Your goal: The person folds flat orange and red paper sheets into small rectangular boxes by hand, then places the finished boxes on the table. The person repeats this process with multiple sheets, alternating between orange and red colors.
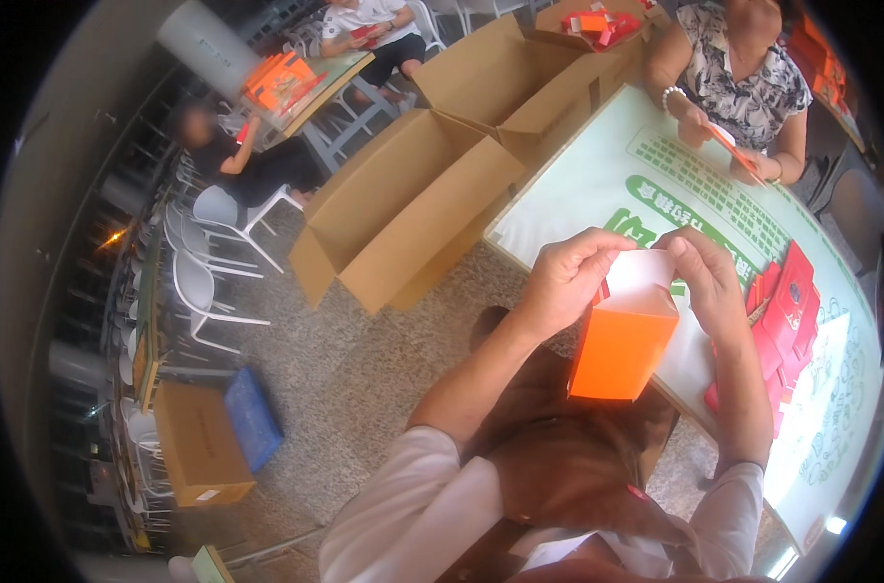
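Note:
Between my two hands hangs an orange paper box [622, 355], its top open and its white inside facing up. My left hand [573, 277] pinches the upper rim on the left side, thumb and fingers closed. On the opposite side my right hand [704, 272] grips the rim with the thumb pressed on the white flap. The box is held over my lap, just off the near edge of the table [559, 209]. Flat red paper pieces [787, 321] lie in an overlapping pile on the table beside my right forearm.
Across the table, a person [738, 87] handles a folded paper piece. Large open cardboard cartons [403, 209] stand left of the table. Farther left are white chairs [199, 287], another carton [199, 437] and a blue crate [253, 418]. Two people sit near a far table [330, 83].

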Demonstrator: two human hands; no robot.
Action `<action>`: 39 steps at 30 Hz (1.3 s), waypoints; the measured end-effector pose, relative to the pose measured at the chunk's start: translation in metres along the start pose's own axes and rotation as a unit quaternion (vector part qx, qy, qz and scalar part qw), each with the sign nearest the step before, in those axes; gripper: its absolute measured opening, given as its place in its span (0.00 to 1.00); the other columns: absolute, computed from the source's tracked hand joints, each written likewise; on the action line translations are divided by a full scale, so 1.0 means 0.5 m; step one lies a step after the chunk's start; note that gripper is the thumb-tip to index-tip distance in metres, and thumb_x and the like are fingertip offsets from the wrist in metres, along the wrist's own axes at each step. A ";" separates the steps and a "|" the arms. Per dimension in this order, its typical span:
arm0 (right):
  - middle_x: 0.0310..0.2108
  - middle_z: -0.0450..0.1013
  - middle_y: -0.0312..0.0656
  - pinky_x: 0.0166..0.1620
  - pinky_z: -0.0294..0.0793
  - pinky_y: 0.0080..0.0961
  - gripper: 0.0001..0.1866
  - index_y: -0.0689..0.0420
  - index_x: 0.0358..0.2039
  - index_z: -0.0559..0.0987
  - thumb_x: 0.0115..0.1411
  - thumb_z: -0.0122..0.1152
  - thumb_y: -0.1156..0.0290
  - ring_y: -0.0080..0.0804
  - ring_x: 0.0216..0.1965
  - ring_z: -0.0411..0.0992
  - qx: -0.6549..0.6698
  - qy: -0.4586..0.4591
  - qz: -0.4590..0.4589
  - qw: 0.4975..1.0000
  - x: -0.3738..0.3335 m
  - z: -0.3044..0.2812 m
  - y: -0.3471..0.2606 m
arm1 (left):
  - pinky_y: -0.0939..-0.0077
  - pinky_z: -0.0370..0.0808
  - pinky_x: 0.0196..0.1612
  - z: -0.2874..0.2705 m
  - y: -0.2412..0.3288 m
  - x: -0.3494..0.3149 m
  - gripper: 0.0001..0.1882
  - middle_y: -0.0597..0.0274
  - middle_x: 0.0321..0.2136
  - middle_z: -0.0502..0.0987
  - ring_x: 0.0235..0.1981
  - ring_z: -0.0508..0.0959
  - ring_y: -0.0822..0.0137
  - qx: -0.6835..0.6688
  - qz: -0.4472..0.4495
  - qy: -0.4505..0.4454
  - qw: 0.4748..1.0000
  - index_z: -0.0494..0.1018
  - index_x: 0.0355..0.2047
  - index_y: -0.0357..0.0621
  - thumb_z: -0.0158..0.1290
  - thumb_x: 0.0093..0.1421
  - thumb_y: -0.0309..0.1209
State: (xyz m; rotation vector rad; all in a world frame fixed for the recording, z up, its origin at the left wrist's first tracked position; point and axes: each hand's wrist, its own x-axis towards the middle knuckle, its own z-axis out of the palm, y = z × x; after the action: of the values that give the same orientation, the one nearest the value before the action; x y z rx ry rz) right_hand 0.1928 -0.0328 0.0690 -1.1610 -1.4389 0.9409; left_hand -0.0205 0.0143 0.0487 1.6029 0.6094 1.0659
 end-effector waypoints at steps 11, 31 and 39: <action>0.28 0.73 0.34 0.38 0.70 0.19 0.08 0.64 0.35 0.77 0.67 0.55 0.73 0.19 0.32 0.68 -0.013 -0.085 0.080 0.993 0.012 -0.008 0.006 | 0.86 0.73 0.36 -0.002 -0.025 0.007 0.09 0.67 0.34 0.80 0.31 0.74 0.82 -0.003 -0.026 -0.026 0.999 0.78 0.43 0.39 0.48 0.68 0.21; 0.21 0.72 0.39 0.28 0.71 0.22 0.06 0.64 0.40 0.78 0.63 0.59 0.78 0.22 0.22 0.70 -0.142 -0.036 -0.017 0.989 -0.002 0.009 -0.017 | 0.90 0.63 0.25 -0.005 -0.032 0.024 0.09 0.72 0.26 0.73 0.22 0.66 0.84 -0.048 -0.086 -0.017 0.995 0.74 0.43 0.39 0.49 0.71 0.31; 0.25 0.73 0.37 0.29 0.70 0.19 0.08 0.64 0.42 0.78 0.64 0.61 0.75 0.20 0.24 0.69 -0.084 0.052 -0.029 0.995 0.011 0.003 0.005 | 0.73 0.65 0.59 0.002 -0.046 -0.014 0.35 0.57 0.56 0.69 0.54 0.69 0.71 -0.205 -0.008 -0.046 0.978 0.60 0.64 0.34 0.54 0.68 0.47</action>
State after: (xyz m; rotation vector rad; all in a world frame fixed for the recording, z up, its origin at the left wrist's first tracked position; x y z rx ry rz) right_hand 0.1917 -0.0271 0.0676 -1.2654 -1.4805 0.7188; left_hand -0.0199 0.0150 0.0248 1.2740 0.3129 1.0229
